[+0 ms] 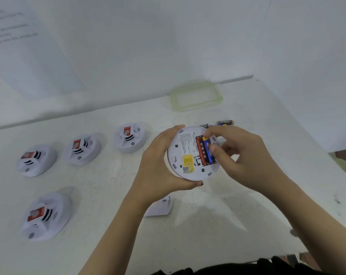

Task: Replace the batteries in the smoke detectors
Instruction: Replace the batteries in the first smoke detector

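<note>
The head camera looks down at a white table (217, 225). The left hand (160, 165) holds one round smoke detector (190, 155) up off the table, back side facing the camera. Its fingers wrap around the rim and grip it tight. The battery slot is open. A red battery (200, 150) sits in the slot, and a blue battery (207, 153) lies right beside it. The right hand (245, 155) pinches the blue battery with thumb and fingertip, pressing on it. I think it is being pushed in, but it could be coming out; the view does not tell.

So this detector is only part done. Its cover (160, 207) lies flat on the table, just below the hands, and has to go back on.

Four more detectors sit face up on the left: three in a row (80, 149) and one closer (47, 215). They look closed, and I cannot tell whether they have new batteries yet.

Loose batteries (224, 122) lie on the table just behind the hands. A green-edged lid (196, 96) lies farther back, near the wall.

The table edge runs close on the right side and near the body. The loose batteries could roll. The middle of the table, below the hands, has open room to set the detector down.
</note>
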`<state>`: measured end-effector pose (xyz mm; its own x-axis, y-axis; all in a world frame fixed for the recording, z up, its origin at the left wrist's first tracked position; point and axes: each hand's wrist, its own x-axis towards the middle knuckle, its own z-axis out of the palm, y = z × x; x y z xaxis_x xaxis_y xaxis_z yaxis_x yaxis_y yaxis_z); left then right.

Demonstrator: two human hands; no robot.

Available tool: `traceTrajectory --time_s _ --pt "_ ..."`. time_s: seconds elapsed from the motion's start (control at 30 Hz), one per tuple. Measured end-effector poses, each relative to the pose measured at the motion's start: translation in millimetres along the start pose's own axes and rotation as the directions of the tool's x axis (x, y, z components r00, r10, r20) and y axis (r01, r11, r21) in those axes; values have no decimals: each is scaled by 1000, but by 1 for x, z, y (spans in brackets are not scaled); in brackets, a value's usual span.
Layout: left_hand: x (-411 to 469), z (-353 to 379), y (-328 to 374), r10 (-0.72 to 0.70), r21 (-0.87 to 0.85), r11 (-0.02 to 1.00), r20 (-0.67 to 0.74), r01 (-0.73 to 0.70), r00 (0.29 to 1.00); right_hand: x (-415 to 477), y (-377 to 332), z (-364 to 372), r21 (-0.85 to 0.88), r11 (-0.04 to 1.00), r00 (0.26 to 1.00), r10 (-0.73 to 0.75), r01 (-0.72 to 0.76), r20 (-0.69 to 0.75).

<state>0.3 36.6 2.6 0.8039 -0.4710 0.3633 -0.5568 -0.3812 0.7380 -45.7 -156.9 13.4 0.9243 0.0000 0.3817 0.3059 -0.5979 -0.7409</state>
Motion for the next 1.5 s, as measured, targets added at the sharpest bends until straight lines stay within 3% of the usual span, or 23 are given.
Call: traceTrajectory --time_s 0.3,0.6,0.8,1.03,1.17,1.3,1.5 --pt "9 26 9 -39 -8 999 -17 39 999 5 19 -21 -81 997 997 8 -2 75" --pt "15 40 3 -62 -107 993 -65 55 996 14 28 -39 48 998 982 24 -34 187" --pt "16 38 -1 -73 -171 983 -26 67 997 19 30 -53 54 998 949 -2 -16 317" --pt "18 34 0 -89 -104 990 13 90 996 22 27 -63 -180 965 918 -112 192 380" --pt "19 35 0 -70 -77 994 38 73 997 22 24 -65 -306 924 904 -87 231 419" --pt "19 39 5 -35 -86 995 50 39 998 21 22 -64 -431 818 869 -158 381 469" --pt "18 40 10 -27 -111 993 52 33 998 19 30 -60 -452 672 790 -352 586 501"
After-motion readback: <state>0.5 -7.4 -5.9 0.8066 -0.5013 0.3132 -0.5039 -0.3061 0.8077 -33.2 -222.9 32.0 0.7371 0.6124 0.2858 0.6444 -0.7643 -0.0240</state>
